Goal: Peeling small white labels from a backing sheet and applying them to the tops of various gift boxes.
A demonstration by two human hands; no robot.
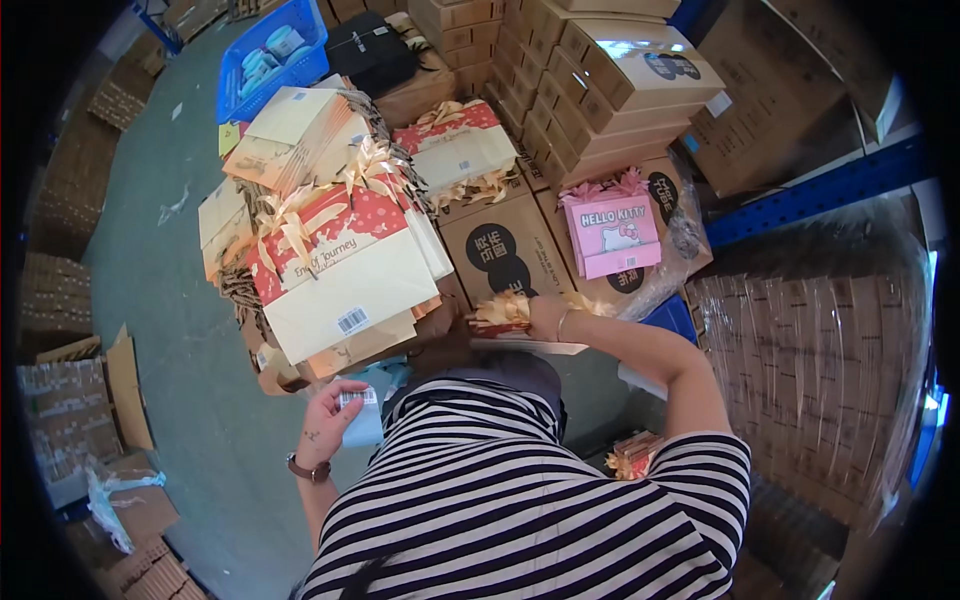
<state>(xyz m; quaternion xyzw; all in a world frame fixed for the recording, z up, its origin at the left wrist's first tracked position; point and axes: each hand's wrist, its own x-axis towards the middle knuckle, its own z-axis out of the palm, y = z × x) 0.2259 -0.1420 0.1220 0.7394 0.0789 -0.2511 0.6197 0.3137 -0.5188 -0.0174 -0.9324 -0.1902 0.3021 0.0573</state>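
Observation:
My left hand (334,420) is low at the left, beside my body, holding a light blue paper bag (363,425) with a barcode label. My right hand (548,318) reaches forward to the near edge of the cartons and grips red and cream gift bags (517,328) with cream ribbons; its fingertips are hidden. Left of centre lies a tall pile of red and cream gift bags (352,292) with ribbon bows. Pink cartoon gift bags (611,232) lie on a cardboard carton (495,247) ahead of the right hand.
A blue plastic basket (315,52) with light blue items stands at the far left, beside a black folded bag (367,51). Long cartons (600,97) are stacked at the back right. A blue rack beam (825,184) and film-wrapped cartons (802,360) stand at the right.

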